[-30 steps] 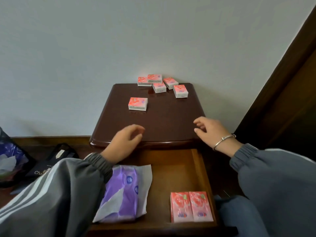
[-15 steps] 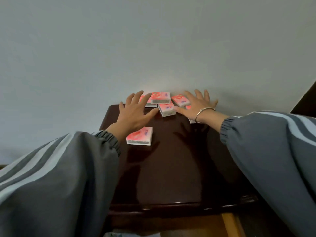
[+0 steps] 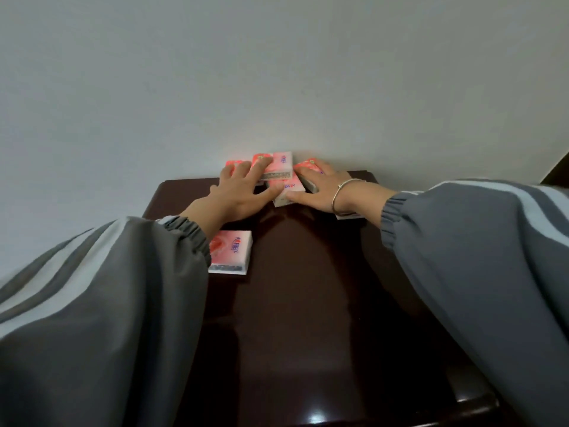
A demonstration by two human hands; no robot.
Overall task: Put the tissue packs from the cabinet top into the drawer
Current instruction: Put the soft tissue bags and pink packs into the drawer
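Note:
Several pink tissue packs lie on the dark wooden cabinet top (image 3: 308, 318). Most are bunched at the back by the wall. My left hand (image 3: 237, 192) lies flat on the back-left packs (image 3: 281, 163), fingers spread over them. My right hand (image 3: 323, 188), with a bracelet on the wrist, covers the back-right pack (image 3: 308, 165). Both thumbs touch the middle pack (image 3: 288, 194) between the hands. All these packs still rest on the cabinet. Another pack (image 3: 348, 215) peeks out under my right wrist. One pack (image 3: 232, 251) lies apart, beside my left sleeve. The drawer is out of view.
A plain pale wall (image 3: 277, 72) stands right behind the packs. The cabinet's rounded front edge (image 3: 323, 419) runs along the bottom of the view. A dark door frame (image 3: 557, 171) shows at the far right. My grey striped sleeves hide both sides of the top.
Both hands reached from the cabinet's front edge to the back and came down on the bunched packs. My view tilted up, so the open drawer dropped out of sight.

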